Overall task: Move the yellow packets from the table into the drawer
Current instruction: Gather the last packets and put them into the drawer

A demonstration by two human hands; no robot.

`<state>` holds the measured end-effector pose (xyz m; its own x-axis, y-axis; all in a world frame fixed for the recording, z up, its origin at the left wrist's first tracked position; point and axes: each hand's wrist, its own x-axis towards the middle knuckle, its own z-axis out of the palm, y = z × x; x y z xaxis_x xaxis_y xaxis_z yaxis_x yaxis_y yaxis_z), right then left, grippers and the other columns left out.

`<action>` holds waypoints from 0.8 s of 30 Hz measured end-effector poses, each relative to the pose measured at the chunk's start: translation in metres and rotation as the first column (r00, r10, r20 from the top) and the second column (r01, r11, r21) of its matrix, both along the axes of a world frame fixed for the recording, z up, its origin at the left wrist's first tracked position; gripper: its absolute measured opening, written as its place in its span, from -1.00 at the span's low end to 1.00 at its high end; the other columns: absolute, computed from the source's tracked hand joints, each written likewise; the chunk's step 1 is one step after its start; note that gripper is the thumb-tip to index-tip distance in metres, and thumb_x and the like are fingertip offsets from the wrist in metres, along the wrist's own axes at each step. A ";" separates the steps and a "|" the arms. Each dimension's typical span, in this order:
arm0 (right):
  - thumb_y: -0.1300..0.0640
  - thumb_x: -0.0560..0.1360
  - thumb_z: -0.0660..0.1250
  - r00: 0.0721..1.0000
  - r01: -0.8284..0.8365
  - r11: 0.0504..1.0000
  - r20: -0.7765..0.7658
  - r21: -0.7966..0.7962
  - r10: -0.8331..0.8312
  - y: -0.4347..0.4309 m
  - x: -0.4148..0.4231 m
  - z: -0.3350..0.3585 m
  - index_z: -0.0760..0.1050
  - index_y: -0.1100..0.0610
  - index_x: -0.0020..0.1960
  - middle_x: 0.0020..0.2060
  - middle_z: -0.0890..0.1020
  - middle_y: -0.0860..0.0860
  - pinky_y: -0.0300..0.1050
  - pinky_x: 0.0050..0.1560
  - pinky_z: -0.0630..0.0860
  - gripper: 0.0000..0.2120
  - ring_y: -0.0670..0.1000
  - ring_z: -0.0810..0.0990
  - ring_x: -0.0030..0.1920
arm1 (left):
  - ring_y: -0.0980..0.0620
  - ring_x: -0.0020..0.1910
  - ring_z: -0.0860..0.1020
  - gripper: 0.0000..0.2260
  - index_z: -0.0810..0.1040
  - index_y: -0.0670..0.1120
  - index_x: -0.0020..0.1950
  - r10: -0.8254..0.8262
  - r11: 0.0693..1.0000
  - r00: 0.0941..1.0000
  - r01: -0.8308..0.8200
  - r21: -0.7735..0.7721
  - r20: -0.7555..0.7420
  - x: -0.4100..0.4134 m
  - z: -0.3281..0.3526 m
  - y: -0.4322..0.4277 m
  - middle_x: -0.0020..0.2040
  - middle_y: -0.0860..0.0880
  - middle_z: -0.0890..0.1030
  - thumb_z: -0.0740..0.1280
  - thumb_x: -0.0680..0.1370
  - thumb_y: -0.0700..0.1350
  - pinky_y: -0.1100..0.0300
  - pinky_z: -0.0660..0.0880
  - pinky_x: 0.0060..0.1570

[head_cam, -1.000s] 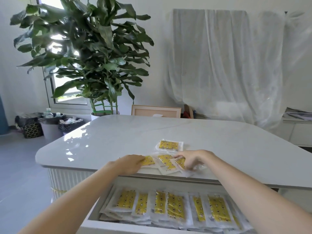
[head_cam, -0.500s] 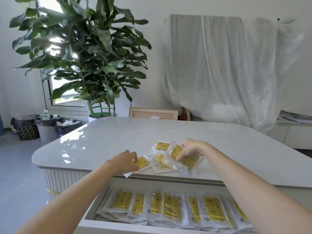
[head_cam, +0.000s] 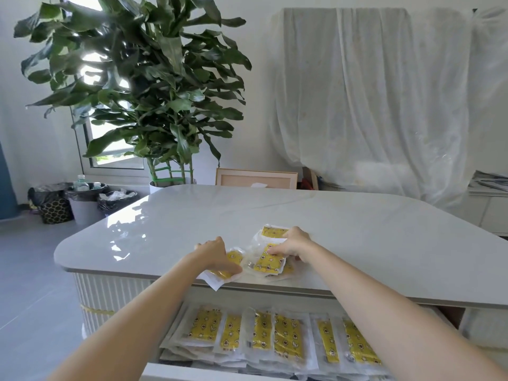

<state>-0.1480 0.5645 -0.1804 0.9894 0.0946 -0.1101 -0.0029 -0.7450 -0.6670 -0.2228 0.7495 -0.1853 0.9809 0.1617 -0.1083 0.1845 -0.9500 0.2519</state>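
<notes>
Grip of left hand [head_cam: 217,255] and right hand [head_cam: 295,243] is clamped on yellow packets [head_cam: 268,264]; slick wrappers may slip and miss the drawer [head_cam: 178,375].

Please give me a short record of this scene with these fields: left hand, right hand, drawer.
Left hand: lies on a packet whose corner sticks over the table edge; grip unclear
Right hand: on the other packets, a little farther in on the table; grip unclear
Drawer: open, under the table edge, holds rows of yellow packets
</notes>
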 end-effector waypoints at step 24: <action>0.29 0.15 0.65 0.979 -0.043 0.934 -0.174 0.355 0.111 -0.003 -0.027 0.008 0.13 0.06 0.48 0.36 0.38 0.11 0.08 0.25 0.49 0.06 0.13 0.46 0.31 | -0.05 -0.06 0.56 -0.42 0.39 -0.21 0.28 0.190 0.889 0.980 -0.199 -0.413 -0.064 -0.013 0.005 0.012 0.11 -0.12 0.56 0.52 0.38 -0.02 0.21 0.56 -0.21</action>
